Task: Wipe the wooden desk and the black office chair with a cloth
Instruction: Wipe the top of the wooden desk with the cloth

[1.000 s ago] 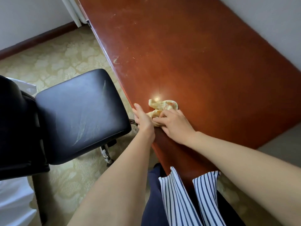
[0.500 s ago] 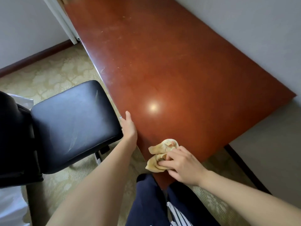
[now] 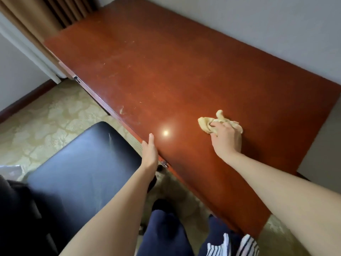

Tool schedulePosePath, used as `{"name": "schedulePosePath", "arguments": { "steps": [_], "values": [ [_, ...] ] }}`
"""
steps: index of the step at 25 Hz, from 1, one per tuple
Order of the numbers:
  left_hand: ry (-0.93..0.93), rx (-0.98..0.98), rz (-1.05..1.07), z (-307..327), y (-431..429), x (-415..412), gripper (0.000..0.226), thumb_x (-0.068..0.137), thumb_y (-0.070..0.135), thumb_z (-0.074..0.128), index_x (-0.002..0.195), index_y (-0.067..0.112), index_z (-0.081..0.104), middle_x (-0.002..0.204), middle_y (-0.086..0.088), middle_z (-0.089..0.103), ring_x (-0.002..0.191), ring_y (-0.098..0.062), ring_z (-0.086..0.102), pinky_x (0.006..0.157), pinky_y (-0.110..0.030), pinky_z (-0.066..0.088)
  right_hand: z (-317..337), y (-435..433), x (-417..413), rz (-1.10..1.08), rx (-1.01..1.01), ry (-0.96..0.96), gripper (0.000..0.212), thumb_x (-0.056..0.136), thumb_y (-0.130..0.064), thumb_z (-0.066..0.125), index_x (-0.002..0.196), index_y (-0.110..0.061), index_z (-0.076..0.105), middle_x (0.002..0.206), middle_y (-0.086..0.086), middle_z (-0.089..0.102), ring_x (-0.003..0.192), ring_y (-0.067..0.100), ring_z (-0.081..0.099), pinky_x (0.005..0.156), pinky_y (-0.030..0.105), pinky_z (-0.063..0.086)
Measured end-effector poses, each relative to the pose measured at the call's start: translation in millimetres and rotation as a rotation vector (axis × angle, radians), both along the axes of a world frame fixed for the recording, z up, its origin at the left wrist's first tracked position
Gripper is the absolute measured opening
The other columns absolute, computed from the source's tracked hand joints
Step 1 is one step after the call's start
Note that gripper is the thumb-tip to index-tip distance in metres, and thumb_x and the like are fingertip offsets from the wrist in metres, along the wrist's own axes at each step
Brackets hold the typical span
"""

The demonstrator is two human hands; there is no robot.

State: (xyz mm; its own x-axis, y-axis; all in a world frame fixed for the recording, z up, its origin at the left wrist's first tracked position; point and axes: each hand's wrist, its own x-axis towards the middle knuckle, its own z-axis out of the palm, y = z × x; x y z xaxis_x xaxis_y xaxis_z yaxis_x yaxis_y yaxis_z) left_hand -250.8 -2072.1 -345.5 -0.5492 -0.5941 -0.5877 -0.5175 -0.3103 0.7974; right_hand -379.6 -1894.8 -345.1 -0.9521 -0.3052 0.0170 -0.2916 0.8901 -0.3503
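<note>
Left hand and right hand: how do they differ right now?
The right hand presses a bunched cloth on the desk top; the left hand holds nothing. The left hand lies flat at the desk's near edge beside the chair; the right hand is further in. Both touch the desk.

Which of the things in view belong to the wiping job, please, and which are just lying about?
Part of the job:
- cloth, bunched under the right hand
- desk, which the left hand steadies at its front edge
- chair, beside the desk

Just there:
- curtain
- patterned carpet
- wall
</note>
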Motion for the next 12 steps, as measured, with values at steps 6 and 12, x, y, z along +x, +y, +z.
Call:
{"name": "schedulePosePath", "arguments": {
  "steps": [6, 12],
  "values": [
    [-0.072, 0.103, -0.195, 7, -44, 1, 0.077, 0.095, 0.061, 0.028, 0.153, 0.016, 0.004, 0.158, 0.005, 0.008, 0.144, -0.015, 0.011, 0.113, -0.036, 0.015, 2, -69, 65, -0.086, -0.075, 0.009, 0.021, 0.089, -0.018, 0.058, 0.106, -0.020, 0.069, 0.104, 0.006, 0.062, 0.091, 0.028, 0.059, 0.082, 0.036, 0.046],
    [-0.217, 0.055, -0.144, 18, -36, -14, 0.071, 0.094, 0.040, 0.051, 0.141, 0.000, 0.016, 0.143, -0.017, 0.034, 0.127, -0.029, 0.039, 0.090, -0.034, 0.032, 2, -81, 131, 0.188, -0.217, 0.019, 0.031, 0.070, -0.007, 0.077, 0.099, -0.017, 0.074, 0.088, 0.005, 0.065, 0.075, 0.030, 0.060, 0.073, 0.037, 0.049]
  ]
}}
